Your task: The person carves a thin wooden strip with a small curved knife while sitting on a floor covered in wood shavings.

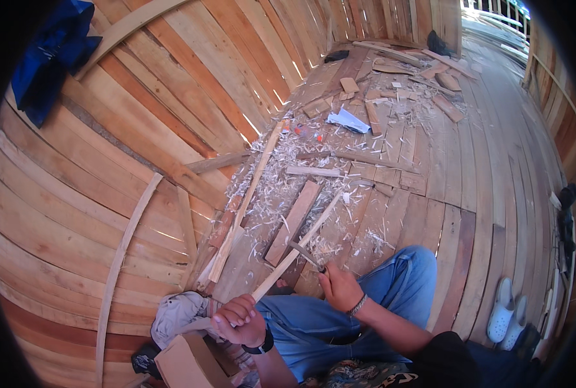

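1. Wooden planks cover the floor [482, 194] and the curved wall [74, 213], and pale shavings [268, 194] lie scattered across the boards in front of the person.
2. The left hand [239, 320] is clenched around the near end of a thin wooden stick [298, 249], which slants up and to the right over the floor.
3. The right hand [340, 288] grips the handle of a knife [306, 255]; its blade lies against the stick about midway along its length.
4. Both hands work above the person's bent knee in blue jeans [378, 291], with a dark watch on the left wrist and a bracelet on the right.
5. A flat short board [292, 222] lies on the floor just behind the stick, and a longer thin strip [246, 200] lies to its left among the shavings.
6. A grey cloth [178, 313] and a wooden block [184, 362] sit just left of the left hand.
7. White shoes [505, 310] stand well apart at the right, and a blue bag [52, 52] hangs on the wall at the upper left.
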A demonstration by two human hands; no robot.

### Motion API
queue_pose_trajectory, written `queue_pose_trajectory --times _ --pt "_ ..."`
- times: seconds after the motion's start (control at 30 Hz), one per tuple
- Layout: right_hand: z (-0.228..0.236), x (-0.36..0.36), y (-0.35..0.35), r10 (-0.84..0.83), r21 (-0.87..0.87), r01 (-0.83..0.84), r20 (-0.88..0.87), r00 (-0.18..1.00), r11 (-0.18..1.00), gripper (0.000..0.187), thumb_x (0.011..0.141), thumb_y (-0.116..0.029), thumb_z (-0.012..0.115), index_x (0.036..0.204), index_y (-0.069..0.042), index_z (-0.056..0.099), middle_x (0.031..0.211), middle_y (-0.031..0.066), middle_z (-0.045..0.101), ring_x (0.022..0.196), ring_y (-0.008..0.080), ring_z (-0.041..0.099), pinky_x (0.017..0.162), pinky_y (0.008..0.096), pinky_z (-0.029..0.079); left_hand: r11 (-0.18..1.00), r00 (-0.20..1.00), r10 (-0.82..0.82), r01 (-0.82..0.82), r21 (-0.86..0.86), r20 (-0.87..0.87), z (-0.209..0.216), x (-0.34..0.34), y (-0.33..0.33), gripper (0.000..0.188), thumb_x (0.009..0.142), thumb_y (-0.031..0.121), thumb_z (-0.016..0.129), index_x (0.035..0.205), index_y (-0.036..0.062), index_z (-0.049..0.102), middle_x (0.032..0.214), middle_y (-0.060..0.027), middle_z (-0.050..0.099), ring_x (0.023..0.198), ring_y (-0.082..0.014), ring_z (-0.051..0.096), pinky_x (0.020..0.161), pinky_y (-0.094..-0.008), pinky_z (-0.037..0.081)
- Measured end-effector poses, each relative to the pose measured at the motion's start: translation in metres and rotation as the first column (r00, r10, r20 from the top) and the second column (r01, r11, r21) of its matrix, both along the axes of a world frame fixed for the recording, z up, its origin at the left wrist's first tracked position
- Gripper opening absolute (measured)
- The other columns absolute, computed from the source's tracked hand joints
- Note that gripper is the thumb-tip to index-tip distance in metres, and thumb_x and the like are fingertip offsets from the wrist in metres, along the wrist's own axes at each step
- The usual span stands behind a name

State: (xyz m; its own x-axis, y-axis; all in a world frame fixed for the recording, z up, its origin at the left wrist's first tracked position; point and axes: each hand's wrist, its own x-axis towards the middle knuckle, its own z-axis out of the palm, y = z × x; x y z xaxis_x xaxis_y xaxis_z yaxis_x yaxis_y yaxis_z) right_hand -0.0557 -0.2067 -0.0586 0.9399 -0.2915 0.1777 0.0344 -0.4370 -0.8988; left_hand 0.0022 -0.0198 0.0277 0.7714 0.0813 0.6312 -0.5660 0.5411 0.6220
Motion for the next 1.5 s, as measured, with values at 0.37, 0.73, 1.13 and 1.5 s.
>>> queue_pose_trajectory --times 0.37,0.73,1.13,1.5 --pt "-0.017 0.012 -0.007 0.040 -0.063 -0.054 -0.209 0.977 0.997 0.035 0.097 -0.032 0.046 0.094 0.004 0.047 0.071 0.0310 0.060 0.071 0.0499 0.059 0.064 0.0563 0.047 0.996 0.999 0.041 -0.043 -0.075 -0.036 -0.004 0.002 -0.002 0.044 0.103 0.027 0.029 0.061 0.0137 0.036 0.048 -0.0009 0.034 0.042 -0.0134 0.035 0.054 -0.0326 0.039" --pt "-0.005 0.006 0.003 0.045 -0.055 -0.048 -0.054 0.998 0.997 0.033 0.096 -0.031 0.047 0.093 0.002 0.047 0.069 0.0286 0.059 0.067 0.0484 0.059 0.061 0.0552 0.047 0.992 0.995 0.054 -0.063 -0.106 -0.086 -0.004 0.000 -0.006 0.044 0.102 0.027 0.031 0.060 0.0147 0.035 0.048 0.0000 0.033 0.043 -0.0129 0.033 0.055 -0.0312 0.037" --pt "-0.030 0.011 -0.008 0.003 -0.072 -0.018 -0.201 0.980 0.997 0.035 0.097 -0.032 0.045 0.095 0.003 0.047 0.070 0.0272 0.061 0.068 0.0450 0.061 0.063 0.0534 0.048 0.988 0.977 0.115 -0.132 -0.085 -0.180 -0.004 -0.004 -0.012 0.044 0.101 0.030 0.036 0.059 0.0168 0.034 0.048 0.0020 0.032 0.045 -0.0115 0.033 0.058 -0.0301 0.038" --pt "-0.014 0.009 -0.007 0.090 -0.024 -0.091 -0.037 0.995 0.996 0.035 0.096 -0.033 0.047 0.100 0.002 0.048 0.070 0.0270 0.061 0.068 0.0467 0.061 0.062 0.0552 0.047 0.985 0.984 0.111 -0.127 -0.114 -0.142 -0.006 -0.001 -0.010 0.044 0.101 0.028 0.033 0.058 0.0158 0.033 0.046 0.0008 0.031 0.042 -0.0122 0.032 0.055 -0.0305 0.037"
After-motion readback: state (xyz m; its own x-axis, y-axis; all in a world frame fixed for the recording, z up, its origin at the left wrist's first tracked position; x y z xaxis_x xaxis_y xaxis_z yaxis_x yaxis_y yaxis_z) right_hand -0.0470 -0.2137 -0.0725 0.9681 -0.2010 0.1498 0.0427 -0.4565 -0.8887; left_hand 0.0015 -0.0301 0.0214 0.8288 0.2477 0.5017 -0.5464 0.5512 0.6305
